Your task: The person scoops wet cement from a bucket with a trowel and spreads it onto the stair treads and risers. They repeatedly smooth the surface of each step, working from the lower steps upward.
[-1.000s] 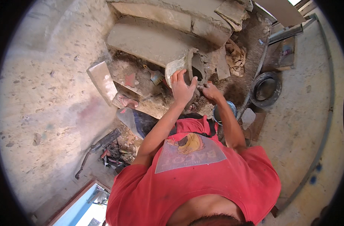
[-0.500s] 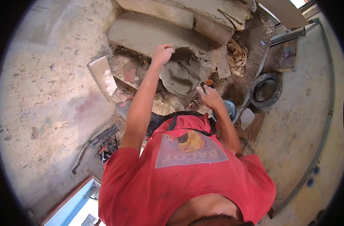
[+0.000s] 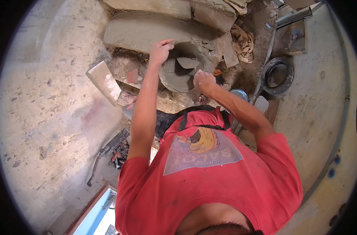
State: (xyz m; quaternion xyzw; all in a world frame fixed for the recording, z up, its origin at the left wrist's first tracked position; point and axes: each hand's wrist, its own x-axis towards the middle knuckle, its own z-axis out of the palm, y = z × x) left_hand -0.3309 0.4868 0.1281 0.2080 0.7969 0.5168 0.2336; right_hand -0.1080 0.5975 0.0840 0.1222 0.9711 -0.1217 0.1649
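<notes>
A mortar-coated grey bucket [image 3: 171, 79] stands in front of me, its mouth turned toward the far side and wet mortar inside it. My left hand [image 3: 161, 51] is closed at the bucket's left rim, fingertips curled over the edge. My right hand [image 3: 204, 81] is closed in a fist around the handle of a trowel, at the bucket's near right edge. The trowel's flat grey blade [image 3: 187, 62] shows in the bucket's mouth; the handle is hidden by my fingers. Beyond the bucket lies a long, smooth mortar-covered slab [image 3: 147, 31].
A pale block [image 3: 104, 83] leans at the left. Right of the bucket are an orange-bristled brush [image 3: 217, 73], crumpled brown paper [image 3: 242, 42], a blue-rimmed pail [image 3: 240, 94] and a round black rubber tub [image 3: 277, 76]. A rough wall [image 3: 49, 98] rises on the left.
My right hand has moved left and up toward the bucket's mouth, turning the trowel so its blade now shows flat. My left hand stays at the rim. The whole view has shifted slightly.
</notes>
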